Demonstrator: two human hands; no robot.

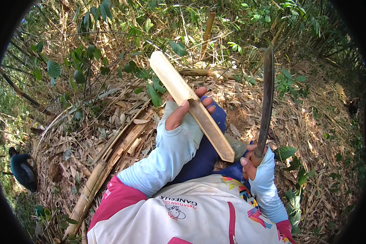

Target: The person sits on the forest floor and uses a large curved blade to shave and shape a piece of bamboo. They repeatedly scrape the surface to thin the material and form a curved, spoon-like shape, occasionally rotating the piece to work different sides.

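Note:
A split piece of bamboo (170,76), pale and trough-shaped, slants across the middle of the view. Its far end is rounded, and its near end is cut to a blunt point. My left hand (179,116) grips it near mid-length, thumb on the near side and fingertips showing past the far edge. To the right, a machete (266,91) with a long, dark, slightly curved blade stands nearly upright. My right hand (252,162) is wrapped around its handle, and the blade is apart from the bamboo. Pale blue sleeves cover both forearms and part of each hand.
A long split bamboo pole (94,183) lies on the dry leaf litter at left. Leafy plants (85,61) and an upright stump-like stem (208,34) stand ahead. A dark teal shape (22,171), unclear in kind, is at far left. My blue-clad legs (199,156) are beneath the bamboo piece.

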